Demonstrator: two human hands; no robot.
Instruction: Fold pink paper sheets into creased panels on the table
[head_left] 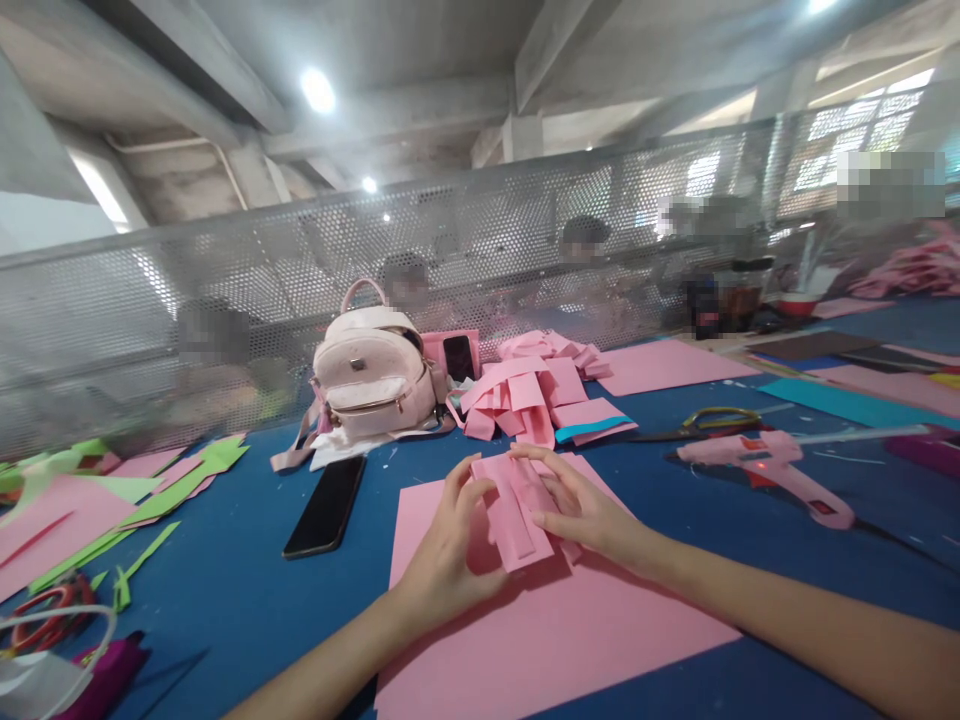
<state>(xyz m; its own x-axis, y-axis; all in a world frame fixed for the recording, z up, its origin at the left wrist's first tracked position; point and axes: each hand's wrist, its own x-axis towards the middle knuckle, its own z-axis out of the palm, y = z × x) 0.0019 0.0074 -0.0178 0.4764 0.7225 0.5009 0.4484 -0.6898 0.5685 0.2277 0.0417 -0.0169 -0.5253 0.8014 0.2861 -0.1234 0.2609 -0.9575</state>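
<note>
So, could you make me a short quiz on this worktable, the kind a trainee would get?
1. The left grip and right grip hold a pink paper piece. What lies beneath it?
A) green paper scraps
B) a large pink sheet
C) scissors

2. True or false: the glue gun lies on the left side of the picture.

3. Fill the gap: the phone lying flat on the blue table is nearer to the camera than the pale ____ with a loop on top.

Key
1. B
2. False: the pink glue gun lies on the right side.
3. backpack
</note>
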